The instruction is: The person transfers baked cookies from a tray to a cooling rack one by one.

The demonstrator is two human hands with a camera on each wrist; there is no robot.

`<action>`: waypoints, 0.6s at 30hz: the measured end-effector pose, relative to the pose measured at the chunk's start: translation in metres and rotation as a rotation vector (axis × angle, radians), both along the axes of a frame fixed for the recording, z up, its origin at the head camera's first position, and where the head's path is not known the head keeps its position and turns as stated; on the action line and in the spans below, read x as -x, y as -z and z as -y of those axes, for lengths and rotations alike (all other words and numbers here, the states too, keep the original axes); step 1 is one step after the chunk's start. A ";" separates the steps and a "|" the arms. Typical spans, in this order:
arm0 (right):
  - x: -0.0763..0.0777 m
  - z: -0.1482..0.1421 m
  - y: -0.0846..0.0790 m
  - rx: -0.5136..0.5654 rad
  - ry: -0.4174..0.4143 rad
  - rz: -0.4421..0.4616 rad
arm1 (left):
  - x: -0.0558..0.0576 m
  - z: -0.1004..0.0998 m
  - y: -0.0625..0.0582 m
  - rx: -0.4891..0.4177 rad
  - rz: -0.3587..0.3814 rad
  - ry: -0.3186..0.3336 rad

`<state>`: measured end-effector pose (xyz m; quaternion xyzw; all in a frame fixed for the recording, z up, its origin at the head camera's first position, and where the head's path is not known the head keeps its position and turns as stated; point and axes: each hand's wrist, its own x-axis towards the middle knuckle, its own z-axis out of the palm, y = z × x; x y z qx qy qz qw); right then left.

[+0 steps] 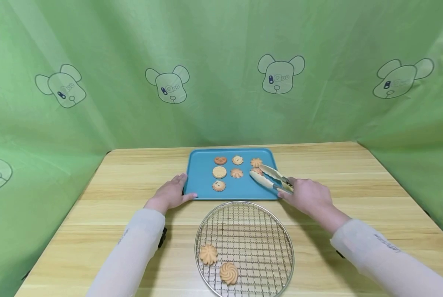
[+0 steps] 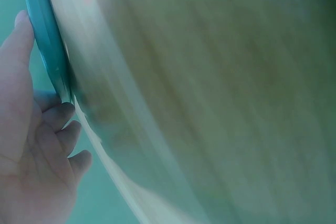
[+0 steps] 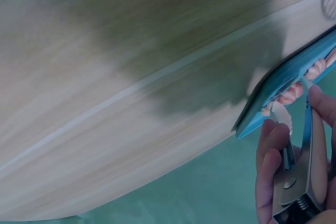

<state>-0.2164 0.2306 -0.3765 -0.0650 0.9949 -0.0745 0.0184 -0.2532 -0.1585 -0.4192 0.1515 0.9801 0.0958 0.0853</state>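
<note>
Curls the right hand [image 1: 310, 196] firmly round metal tongs [image 1: 263, 180], with tips parted about a reddish-brown cookie [image 1: 257, 170] near the right edge of the blue tray [image 1: 202, 165]; cannot tell whether touching it
Rests the left hand [image 1: 171, 193] at the tray's near left corner, with thumb at the near edge and fingers relaxed along the left edge, pinching nothing

Could skid off the cookie's low side if closing too high, or chip it if squeezing too hard
Could nudge the ridged star-shaped cookie [image 1: 256, 162] lying just beyond, through swinging the far tip wide
Could slide the tray along the bench [image 1: 336, 173] by pressing down at the right while bracing too lightly at the left

Seems dry and brittle in the cookies, to judge by matt, golden surfaces; includes a grid-patterned disc [image 1: 219, 172] towards the tray's left edge
Looks smooth in the tray, with rounded corners and raised rim; scalloped and cream-coloured at the tong tips
Shows thin metal mesh in the round rack [image 1: 258, 247], just off the tray's near edge, bearing a petalled cookie [image 1: 208, 254] and a swirled cookie [image 1: 228, 273] towards its near left rim
</note>
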 end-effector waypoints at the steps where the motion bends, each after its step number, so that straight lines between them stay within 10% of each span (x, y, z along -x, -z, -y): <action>1: -0.001 -0.001 0.000 0.001 -0.008 -0.008 | 0.000 0.000 0.000 -0.001 0.000 0.000; 18: -0.014 -0.018 -0.005 0.037 -0.139 -0.114 | 0.001 0.002 0.002 -0.010 0.007 0.002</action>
